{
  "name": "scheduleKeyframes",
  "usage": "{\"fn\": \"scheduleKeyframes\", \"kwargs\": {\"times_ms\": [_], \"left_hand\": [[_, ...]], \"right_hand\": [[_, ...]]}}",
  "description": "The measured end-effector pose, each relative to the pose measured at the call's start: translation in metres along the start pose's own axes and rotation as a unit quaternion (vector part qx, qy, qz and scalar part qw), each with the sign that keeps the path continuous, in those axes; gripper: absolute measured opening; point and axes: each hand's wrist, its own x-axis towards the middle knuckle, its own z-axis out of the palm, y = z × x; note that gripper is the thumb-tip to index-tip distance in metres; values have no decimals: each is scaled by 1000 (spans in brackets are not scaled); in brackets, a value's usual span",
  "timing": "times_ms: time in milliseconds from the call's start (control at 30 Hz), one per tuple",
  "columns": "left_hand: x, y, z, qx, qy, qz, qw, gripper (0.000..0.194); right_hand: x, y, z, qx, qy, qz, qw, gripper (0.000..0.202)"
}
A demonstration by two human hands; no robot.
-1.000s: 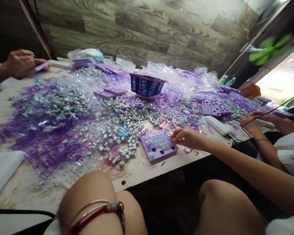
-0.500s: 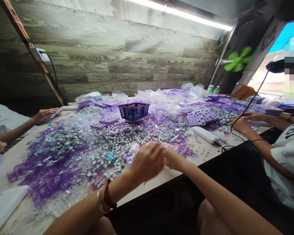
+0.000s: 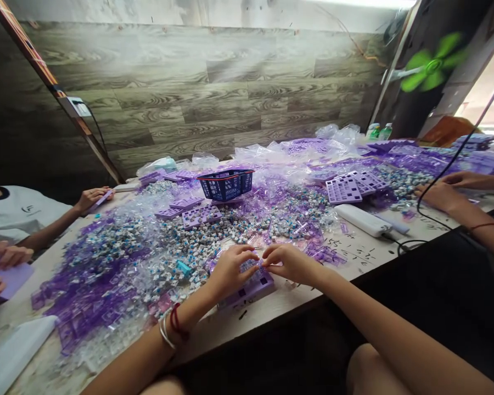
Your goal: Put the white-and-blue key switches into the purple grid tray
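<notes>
A purple panel with square holes [image 3: 253,289] lies at the near edge of the table, under my hands. My left hand [image 3: 233,269] curls over its upper left part, thumb and fingertips drawn together. From the right, my right hand [image 3: 292,264] meets it in a pinch just above the panel. Whatever small thing sits between the fingertips is too hidden to name. Beyond them spreads a heap of small white-and-blue pieces [image 3: 177,247] that look like key switches. A turquoise piece [image 3: 184,268] rests among these.
A dark blue basket [image 3: 225,186] stands mid-table. More purple panels [image 3: 343,187] lie right of it, near a white power-bank-like block [image 3: 362,220] with a cable. Clear purple plastic pieces [image 3: 90,307] cover the left. Co-workers' hands [image 3: 10,258] [image 3: 440,195] are at both sides.
My hands, earlier clasped close together over the near edge, are now slightly apart with fingertips meeting above the purple panel, which shows more. The camera view has tilted down and shifted left.
</notes>
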Motion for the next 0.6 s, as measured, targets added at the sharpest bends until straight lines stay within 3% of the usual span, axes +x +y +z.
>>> {"fn": "scheduleKeyframes", "kwargs": {"times_ms": [400, 533, 600], "left_hand": [[2, 4, 1, -49, -20, -72, 996, 8], [-1, 6, -1, -76, -28, -165, 983, 47], [-3, 5, 0, -109, -47, -193, 974, 57]], "right_hand": [[6, 5, 6, 142, -34, 148, 978, 12], [2, 3, 7, 217, -48, 192, 956, 17], [0, 0, 7, 230, -63, 201, 950, 19]]}}
